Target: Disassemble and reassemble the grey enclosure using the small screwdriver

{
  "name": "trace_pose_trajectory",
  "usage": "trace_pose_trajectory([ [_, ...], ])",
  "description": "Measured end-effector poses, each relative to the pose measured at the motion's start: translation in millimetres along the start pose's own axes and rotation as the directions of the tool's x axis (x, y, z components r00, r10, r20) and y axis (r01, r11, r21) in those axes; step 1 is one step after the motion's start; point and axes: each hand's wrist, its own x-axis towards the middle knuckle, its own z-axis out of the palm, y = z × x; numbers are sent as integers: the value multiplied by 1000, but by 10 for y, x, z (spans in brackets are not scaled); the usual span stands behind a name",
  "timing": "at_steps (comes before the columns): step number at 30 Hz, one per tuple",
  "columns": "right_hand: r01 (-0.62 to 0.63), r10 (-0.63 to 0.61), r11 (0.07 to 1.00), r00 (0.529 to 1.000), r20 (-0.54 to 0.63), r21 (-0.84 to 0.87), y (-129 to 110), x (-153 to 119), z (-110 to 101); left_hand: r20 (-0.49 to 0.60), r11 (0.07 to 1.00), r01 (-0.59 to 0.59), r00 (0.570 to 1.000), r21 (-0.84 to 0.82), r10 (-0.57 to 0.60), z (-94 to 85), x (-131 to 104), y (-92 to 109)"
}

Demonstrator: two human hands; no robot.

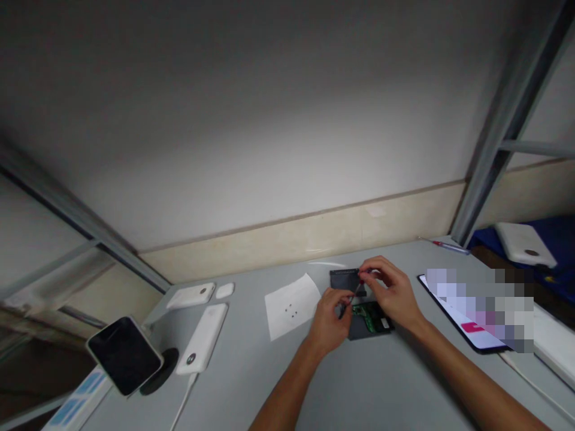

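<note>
My right hand [389,290] pinches a small screwdriver [360,282] with a reddish handle. Its thin shaft slants down and left to the fingertips of my left hand [331,320]. The left fingers are closed in a pinch, and a small dark thing shows between them that I cannot make out. Beneath both hands are a dark plastic panel [344,281] with a slotted edge and a dark housing [366,329] bearing a green circuit board [369,317]. My fingers cover parts of both.
To the left lies white paper [291,302] with several tiny dark screws. Beyond are white power banks [204,338], a small white case [224,291] and a phone on a stand [126,356]. A lit phone [453,311] and a second screwdriver [450,246] are on the right.
</note>
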Motion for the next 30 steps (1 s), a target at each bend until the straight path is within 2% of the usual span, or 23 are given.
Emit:
trace_pose_trajectory([
  [4, -102, 112, 992, 984, -136, 76, 70, 48, -74, -26, 998, 1, 1000, 66, 1, -326, 58, -50],
  [7, -133, 166, 979, 960, -226, 155, 155, 88, -150, -24, 971, 61, 998, 232, -57, -664, 82, -165],
  [10, -166, 220, 963, 939, -264, 212, 232, 110, -199, 28, 861, 145, 983, 488, -181, -897, 70, -277],
  [12, -180, 238, 959, 932, -274, 221, 263, 109, -203, 51, 776, 159, 970, 610, -238, -952, 57, -313],
  [14, -187, 244, 958, 931, -272, 216, 272, 98, -189, 74, 737, 143, 964, 661, -254, -953, 48, -317],
  [17, -191, 239, 961, 938, -252, 201, 255, 81, -158, 72, 741, 127, 970, 660, -231, -946, 46, -307],
  [22, -195, 250, 953, 939, -236, 233, 213, 90, -157, -73, 780, 153, 988, 606, -136, -1015, 66, -307],
  [25, -189, 234, 957, 951, -200, 219, 179, 90, -167, -110, 840, 109, 992, 531, -58, -956, 80, -209],
  [27, -171, 209, 962, 962, -176, 211, 138, 70, -158, -39, 890, -13, 999, 455, 35, -821, 74, -70],
  [30, -149, 170, 970, 980, -100, 195, 58, 15, -119, 168, 922, -190, 976, 337, 139, -519, 29, 181],
])
